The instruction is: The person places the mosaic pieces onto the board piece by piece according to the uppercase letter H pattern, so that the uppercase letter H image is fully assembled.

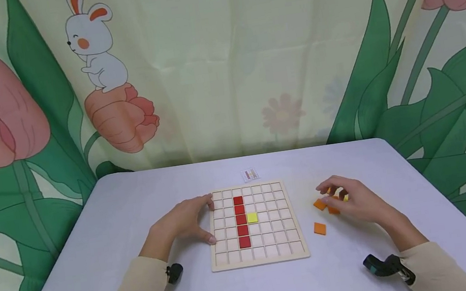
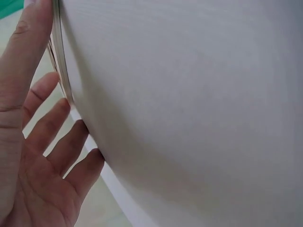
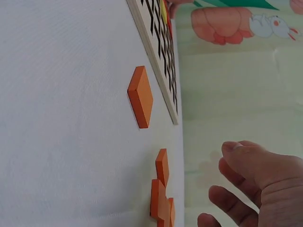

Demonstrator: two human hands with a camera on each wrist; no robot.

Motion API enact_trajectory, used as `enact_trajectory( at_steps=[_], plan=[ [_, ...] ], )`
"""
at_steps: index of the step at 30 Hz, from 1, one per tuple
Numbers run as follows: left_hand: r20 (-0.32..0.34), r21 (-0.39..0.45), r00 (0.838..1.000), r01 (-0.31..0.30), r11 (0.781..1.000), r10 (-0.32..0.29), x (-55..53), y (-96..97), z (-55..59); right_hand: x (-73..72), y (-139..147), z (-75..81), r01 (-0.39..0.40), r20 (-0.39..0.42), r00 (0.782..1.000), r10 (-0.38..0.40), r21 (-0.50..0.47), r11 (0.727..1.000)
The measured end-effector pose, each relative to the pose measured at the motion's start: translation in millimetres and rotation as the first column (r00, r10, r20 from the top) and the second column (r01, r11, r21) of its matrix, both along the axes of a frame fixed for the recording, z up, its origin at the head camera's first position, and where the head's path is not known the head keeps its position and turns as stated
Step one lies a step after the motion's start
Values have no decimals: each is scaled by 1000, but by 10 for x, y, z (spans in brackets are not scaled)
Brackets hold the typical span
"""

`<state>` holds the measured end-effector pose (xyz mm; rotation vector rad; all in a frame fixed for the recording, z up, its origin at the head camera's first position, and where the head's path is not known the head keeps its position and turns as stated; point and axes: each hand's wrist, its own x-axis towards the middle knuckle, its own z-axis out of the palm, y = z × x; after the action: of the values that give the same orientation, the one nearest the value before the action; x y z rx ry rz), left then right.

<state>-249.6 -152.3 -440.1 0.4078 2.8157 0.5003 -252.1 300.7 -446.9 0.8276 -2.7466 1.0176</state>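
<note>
A wooden grid board (image 1: 276, 261) lies on the table, with a column of several red square tiles (image 1: 243, 230) in its cells. One yellow tile (image 1: 252, 218) sits just right of that column. My left hand (image 1: 183, 222) rests at the board's left edge, fingertips near the upper corner and thumb lower down. Right of the board, my right hand (image 1: 354, 200) hovers over a loose group of orange tiles (image 1: 319, 204), thumb and fingers apart with nothing between them in the right wrist view. It partly hides the group, where a bit of yellow also shows.
A single orange tile (image 1: 320, 228) lies between the board and the group. Behind the board is a small printed card (image 1: 250, 175) with a grid pattern. The white table (image 1: 167, 184) ends at a curtain (image 1: 216, 93) printed with tulips and a rabbit.
</note>
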Motion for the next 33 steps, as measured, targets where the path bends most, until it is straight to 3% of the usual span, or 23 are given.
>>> enact_trajectory(
  at_steps=[9, 18, 33],
  plan=[
    [4, -18, 1000, -18, 1000, 18, 15, -43, 5, -72, 59, -25, -25, -76, 997, 24, -9, 1000],
    [12, -11, 1000, -13, 1000, 13, -9, -15, 0, -108, 180, -105, 19, -111, 994, -18, 9, 1000],
    [14, -7, 1000, -28, 1000, 28, -22, -8, -26, -195, 329, -253, 111, 44, 993, -110, -17, 994]
  ],
)
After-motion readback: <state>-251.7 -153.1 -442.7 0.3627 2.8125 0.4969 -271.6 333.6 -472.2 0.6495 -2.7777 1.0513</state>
